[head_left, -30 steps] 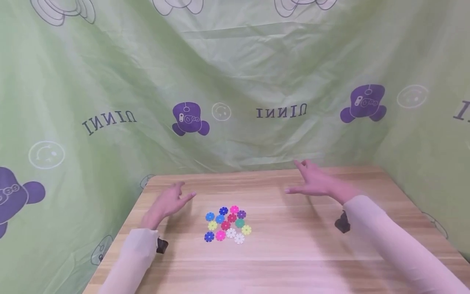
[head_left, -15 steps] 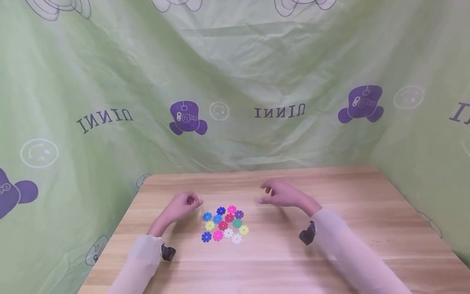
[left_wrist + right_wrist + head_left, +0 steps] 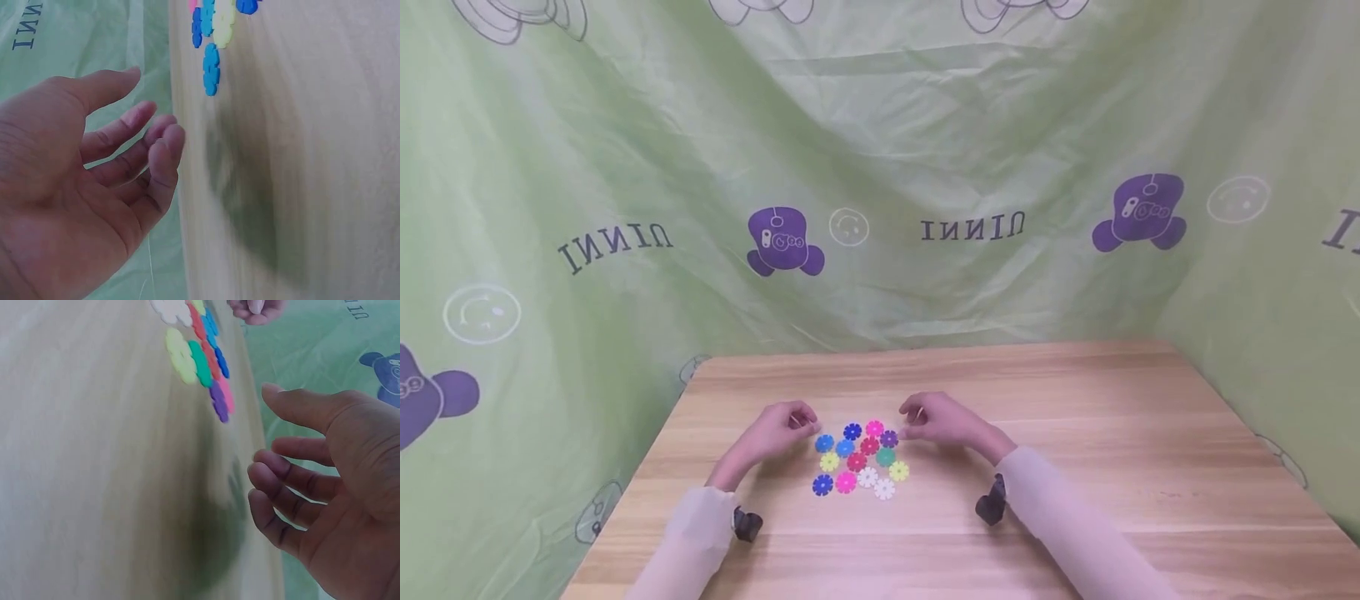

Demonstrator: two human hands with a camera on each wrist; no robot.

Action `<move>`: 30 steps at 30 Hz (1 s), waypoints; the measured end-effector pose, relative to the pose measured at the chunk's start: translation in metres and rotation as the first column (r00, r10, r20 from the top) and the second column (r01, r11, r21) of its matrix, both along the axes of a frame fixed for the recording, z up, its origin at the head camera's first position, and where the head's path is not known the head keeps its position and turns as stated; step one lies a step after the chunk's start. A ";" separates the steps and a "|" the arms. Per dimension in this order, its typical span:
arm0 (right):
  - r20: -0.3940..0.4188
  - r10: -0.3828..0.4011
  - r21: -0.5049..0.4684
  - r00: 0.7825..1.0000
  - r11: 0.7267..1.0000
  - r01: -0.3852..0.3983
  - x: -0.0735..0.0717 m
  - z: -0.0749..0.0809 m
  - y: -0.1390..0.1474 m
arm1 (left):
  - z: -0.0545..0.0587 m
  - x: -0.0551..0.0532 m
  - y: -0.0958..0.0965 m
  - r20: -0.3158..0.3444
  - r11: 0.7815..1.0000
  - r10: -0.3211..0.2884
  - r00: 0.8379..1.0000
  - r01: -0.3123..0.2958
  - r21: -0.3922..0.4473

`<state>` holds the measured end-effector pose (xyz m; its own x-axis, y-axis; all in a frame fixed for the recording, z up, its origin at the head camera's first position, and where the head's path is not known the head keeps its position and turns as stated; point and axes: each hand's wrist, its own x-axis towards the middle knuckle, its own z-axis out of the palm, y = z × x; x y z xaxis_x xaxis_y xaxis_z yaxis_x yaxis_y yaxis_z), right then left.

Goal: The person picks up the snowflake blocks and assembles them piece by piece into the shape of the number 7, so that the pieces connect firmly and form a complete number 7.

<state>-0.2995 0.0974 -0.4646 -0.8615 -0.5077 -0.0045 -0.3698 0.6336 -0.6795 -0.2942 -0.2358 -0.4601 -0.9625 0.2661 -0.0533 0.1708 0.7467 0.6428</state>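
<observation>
Several flat, notched snowflake discs lie in a loose cluster on the wooden table, among them a purple disc point(image 3: 889, 438), a light blue disc point(image 3: 824, 443), a green disc point(image 3: 886, 457) and a white disc point(image 3: 884, 488). My left hand point(image 3: 781, 430) hovers at the cluster's left side, fingers loosely bent and holding nothing. The left wrist view shows its palm point(image 3: 81, 181) bare, with a light blue disc point(image 3: 211, 69) beyond the fingertips. On the opposite side my right hand point(image 3: 943, 419) hovers near the purple disc point(image 3: 219, 401), its fingers also loosely bent around nothing.
The wooden table point(image 3: 1075, 417) reaches back to a green printed cloth point(image 3: 880, 275) that hangs behind and along both sides. A small black wrist device point(image 3: 747, 524) sits under the left sleeve, and another black device point(image 3: 991, 500) under the right.
Both hands have come inward and nearer the discs, the right hand travelling farther leftward. Their outstretched fingers have bent more. The discs keep their arrangement on the table.
</observation>
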 end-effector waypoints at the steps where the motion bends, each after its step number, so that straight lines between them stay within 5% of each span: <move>1: -0.003 0.003 -0.002 1.000 1.000 -0.003 0.000 -0.001 -0.001 | -0.001 0.001 0.001 0.002 1.000 -0.002 1.000 0.002 -0.001; 20: -0.015 -0.013 0.039 1.000 0.999 0.013 0.006 -0.014 -0.035 | -0.019 0.003 0.001 0.028 0.997 -0.070 0.997 0.071 -0.011; 30: 0.102 -0.119 0.026 0.988 0.993 0.117 0.004 -0.016 -0.038 | -0.025 0.002 0.004 0.011 0.997 -0.075 0.997 0.075 0.010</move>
<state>-0.2955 0.0594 -0.4803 -0.9099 -0.4012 -0.1054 -0.2202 0.6825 -0.6969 -0.2927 -0.2315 -0.4851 -0.9393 0.3377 -0.0607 0.2187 0.7257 0.6523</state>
